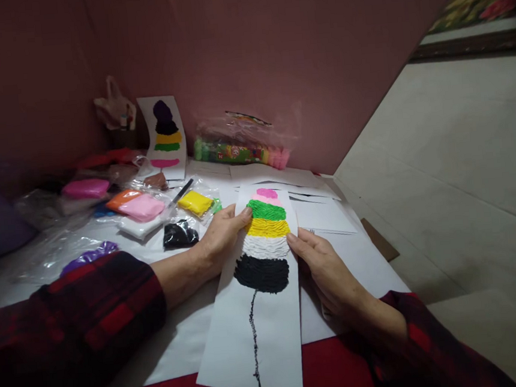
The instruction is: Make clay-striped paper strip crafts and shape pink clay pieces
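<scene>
A long white paper card (278, 348) is held up between my two hands, its lower end toward me. Bands of textured clay cover its upper part: pink, green, yellow, white and black, with a thin dark line running down below. My left hand (219, 236) pinches the card's left edge, thumb beside the green band. On the other side, my right hand (327, 265) grips the right edge, its thumb by the yellow and white bands. The fingers behind the card are hidden.
Left of the card lie plastic packets of clay: yellow (195, 203), black (180, 233), pink (142, 208) and purple (89, 256). A second decorated card (167, 135) leans on the wall. Behind stands a clear bag of colourful sticks (240, 150). White paper sheets (323, 215) lie to the right.
</scene>
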`<state>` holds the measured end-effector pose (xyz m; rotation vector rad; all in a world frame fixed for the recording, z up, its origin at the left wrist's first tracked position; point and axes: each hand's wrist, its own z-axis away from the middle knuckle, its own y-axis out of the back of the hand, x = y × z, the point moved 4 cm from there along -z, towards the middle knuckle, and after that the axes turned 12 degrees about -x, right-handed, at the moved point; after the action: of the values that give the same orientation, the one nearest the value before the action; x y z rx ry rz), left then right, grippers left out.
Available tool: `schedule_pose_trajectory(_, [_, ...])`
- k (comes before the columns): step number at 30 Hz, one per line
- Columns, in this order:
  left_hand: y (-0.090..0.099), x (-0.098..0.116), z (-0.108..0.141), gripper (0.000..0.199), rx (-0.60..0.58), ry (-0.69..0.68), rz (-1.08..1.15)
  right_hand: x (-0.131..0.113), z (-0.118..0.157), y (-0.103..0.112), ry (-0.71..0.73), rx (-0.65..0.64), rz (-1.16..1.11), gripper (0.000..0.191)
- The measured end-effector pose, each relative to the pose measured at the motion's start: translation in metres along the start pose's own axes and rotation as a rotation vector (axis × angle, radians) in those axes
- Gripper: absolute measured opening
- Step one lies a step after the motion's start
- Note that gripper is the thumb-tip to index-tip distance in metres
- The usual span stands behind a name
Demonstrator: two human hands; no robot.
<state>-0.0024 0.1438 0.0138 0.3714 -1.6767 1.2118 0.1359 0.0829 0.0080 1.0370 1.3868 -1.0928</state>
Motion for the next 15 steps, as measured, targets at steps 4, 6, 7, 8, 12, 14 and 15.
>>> schedule_pose_trajectory(4, [0.0002, -0.0004, -0.0009, 0.009, -0.012, -0.005, -0.011, 0.0007, -0.0003, 0.0021, 0.014, 0.001, 0.05, 0.021])
schedule_pose_trajectory(6, [0.0008, -0.0014, -0.0018, 0.009, -0.015, -0.006, -0.017, 0.0012, 0.0, 0.0037, 0.015, 0.013, 0.095, 0.022])
schedule_pose_trajectory(7, [0.0012, -0.0016, -0.0021, 0.009, -0.015, -0.01, -0.022, 0.0014, 0.0003, 0.0045, 0.013, 0.019, 0.119, 0.023])
schedule_pose_trajectory(8, [0.0014, -0.0018, -0.0023, 0.009, -0.016, -0.015, -0.027, 0.0015, 0.0005, 0.0051, 0.013, 0.025, 0.14, 0.024])
schedule_pose_trajectory(12, [0.0021, -0.0018, -0.0018, 0.006, -0.005, -0.01, -0.051, 0.0002, 0.0014, 0.0052, 0.025, 0.026, 0.188, 0.025])
schedule_pose_trajectory(14, [0.0022, -0.0016, -0.0013, 0.005, 0.006, -0.006, -0.057, -0.001, 0.0018, 0.0044, 0.032, 0.022, 0.205, 0.024])
schedule_pose_trajectory(15, [0.002, -0.0014, -0.0011, 0.005, 0.006, -0.007, -0.056, -0.0019, 0.002, 0.004, 0.042, 0.021, 0.223, 0.024])
